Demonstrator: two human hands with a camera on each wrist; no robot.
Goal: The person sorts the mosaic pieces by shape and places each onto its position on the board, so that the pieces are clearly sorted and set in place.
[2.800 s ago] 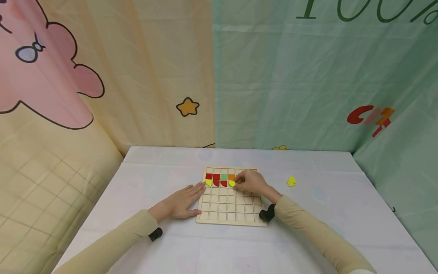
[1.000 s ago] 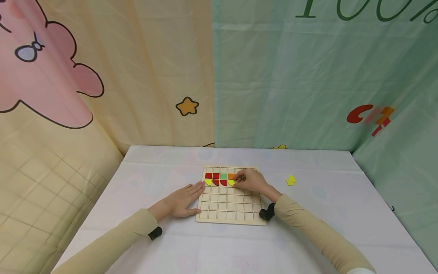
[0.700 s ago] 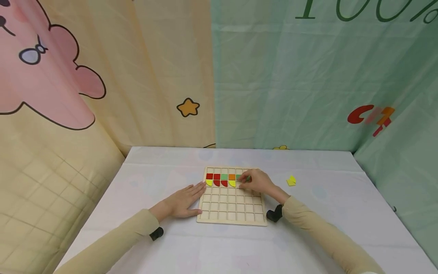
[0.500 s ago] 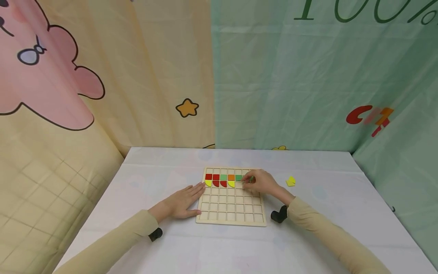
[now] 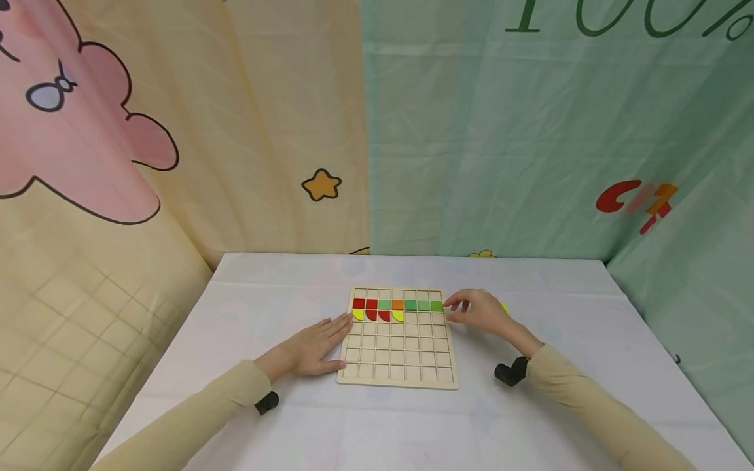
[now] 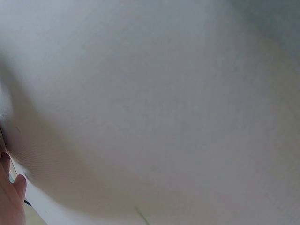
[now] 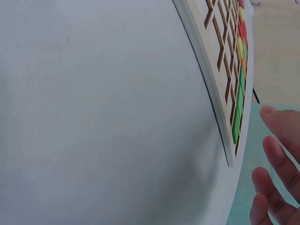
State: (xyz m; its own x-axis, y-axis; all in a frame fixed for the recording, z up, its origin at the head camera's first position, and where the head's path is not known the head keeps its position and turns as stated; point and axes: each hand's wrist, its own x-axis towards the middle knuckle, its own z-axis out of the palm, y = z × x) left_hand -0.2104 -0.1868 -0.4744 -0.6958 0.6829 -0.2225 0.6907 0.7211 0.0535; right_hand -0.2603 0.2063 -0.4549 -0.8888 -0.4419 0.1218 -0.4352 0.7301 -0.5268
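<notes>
A wooden grid board [image 5: 398,382] lies flat on the white table. Its second row from the far side carries square tiles: red, light green, orange [image 5: 398,305] and green [image 5: 436,306]. Below these, in the left part of the third row, sit quarter-round tiles in yellow [image 5: 398,316] and red [image 5: 385,315]. My left hand [image 5: 312,347] rests with straight fingers at the board's left edge, thumb near the front left corner. My right hand [image 5: 480,311] is just past the right edge by the last green tile. In the right wrist view its fingers [image 7: 276,152] are spread, holding nothing.
Loose yellow pieces [image 5: 504,307] lie on the table [image 5: 559,418] to the right, mostly hidden behind my right hand. Printed curtains [image 5: 506,131] hang along the table's far edge. A black wrist camera [image 5: 511,371] sits at the right cuff.
My right hand has moved right from over the board to just past its edge, uncovering the green tiles at the row's right end. My left hand has stayed in place.
</notes>
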